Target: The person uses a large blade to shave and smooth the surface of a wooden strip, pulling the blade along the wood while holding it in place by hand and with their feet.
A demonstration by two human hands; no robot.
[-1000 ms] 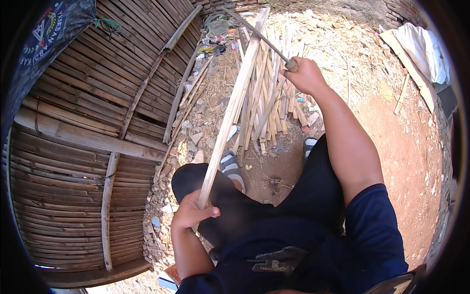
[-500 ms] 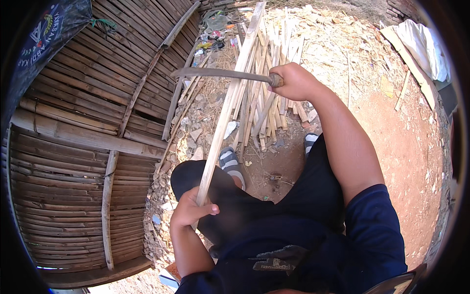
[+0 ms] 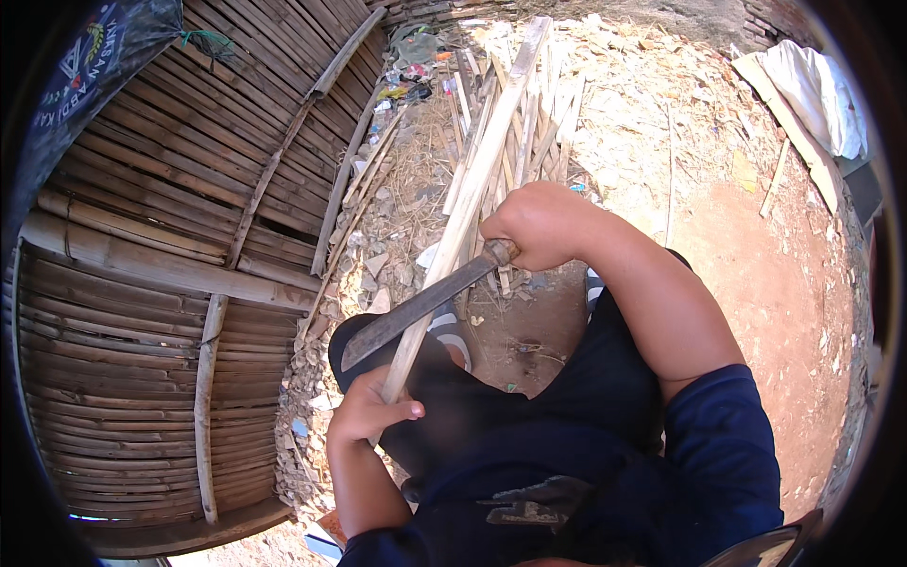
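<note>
My left hand point(image 3: 370, 406) is closed round the near end of a long pale wooden strip point(image 3: 480, 184), close to my left knee. The strip slants away from me, up and to the right, over a pile of similar strips. In my right hand point(image 3: 540, 227) is a machete point(image 3: 416, 317), gripped by its wooden handle. Its dark, broad blade points down and left and lies across the strip a short way beyond my left hand. Whether the edge bites into the wood cannot be made out.
Several loose wooden strips point(image 3: 543, 132) lie heaped on the ground ahead. A wall of bamboo slats point(image 3: 123, 378) runs along my left. Wood chips point(image 3: 642, 104) cover the ground around the heap. Far right, a white sack point(image 3: 817, 90) rests by a board point(image 3: 789, 128).
The machete has come down along the strip toward my left hand, its blade turning from nearly level to slanting. The strip's far end has shifted right and lowered slightly.
</note>
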